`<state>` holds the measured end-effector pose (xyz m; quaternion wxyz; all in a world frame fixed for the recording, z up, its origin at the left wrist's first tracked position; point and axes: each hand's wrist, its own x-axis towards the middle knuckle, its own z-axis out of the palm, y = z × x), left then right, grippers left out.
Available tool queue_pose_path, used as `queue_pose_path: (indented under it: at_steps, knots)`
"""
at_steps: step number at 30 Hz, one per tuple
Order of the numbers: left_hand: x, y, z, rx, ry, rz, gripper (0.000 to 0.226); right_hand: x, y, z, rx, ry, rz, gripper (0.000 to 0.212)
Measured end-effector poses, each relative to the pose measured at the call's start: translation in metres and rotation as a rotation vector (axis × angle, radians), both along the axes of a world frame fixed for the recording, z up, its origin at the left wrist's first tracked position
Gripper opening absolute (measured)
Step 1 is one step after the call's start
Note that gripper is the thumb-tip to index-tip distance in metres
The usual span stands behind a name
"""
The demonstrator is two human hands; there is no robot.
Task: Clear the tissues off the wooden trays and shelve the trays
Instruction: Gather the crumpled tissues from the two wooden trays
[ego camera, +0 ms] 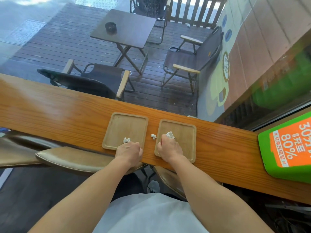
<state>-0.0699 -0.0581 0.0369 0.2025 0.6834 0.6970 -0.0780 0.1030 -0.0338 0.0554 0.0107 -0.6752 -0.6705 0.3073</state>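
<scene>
Two light wooden trays lie side by side on a long wooden counter [58, 113]. On the left tray [125, 126] my left hand [129, 151] rests at the near edge, fingers curled around a crumpled white tissue [126, 140] that pokes out ahead of them. Over the near left part of the right tray [184, 132], my right hand [169, 147] is closed on another crumpled tissue [170, 135]. A third small tissue scrap [153, 136] lies on the counter between the two trays, touching neither hand.
A green and orange charging box [286, 145] stands on the counter at the right. Padded stool seats [75, 158] sit under the counter's near edge. Beyond the window are a folding table [124, 29] and chairs on a deck.
</scene>
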Motion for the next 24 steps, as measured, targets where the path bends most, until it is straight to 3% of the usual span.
queue_pose_path:
  at_steps: [9, 14, 24]
  knots:
    - [-0.032, 0.012, -0.011, 0.003, -0.017, 0.056, 0.025, -0.023, 0.017, -0.013, -0.054, -0.03, 0.07, 0.012]
    - [-0.048, 0.027, -0.023, -0.04, -0.041, 0.125, 0.011, -0.035, 0.032, -0.028, -0.075, -0.077, 0.069, 0.014]
    - [-0.062, 0.052, -0.061, -0.136, -0.064, 0.151, 0.042, -0.042, 0.063, -0.063, -0.262, -0.133, 0.023, 0.029]
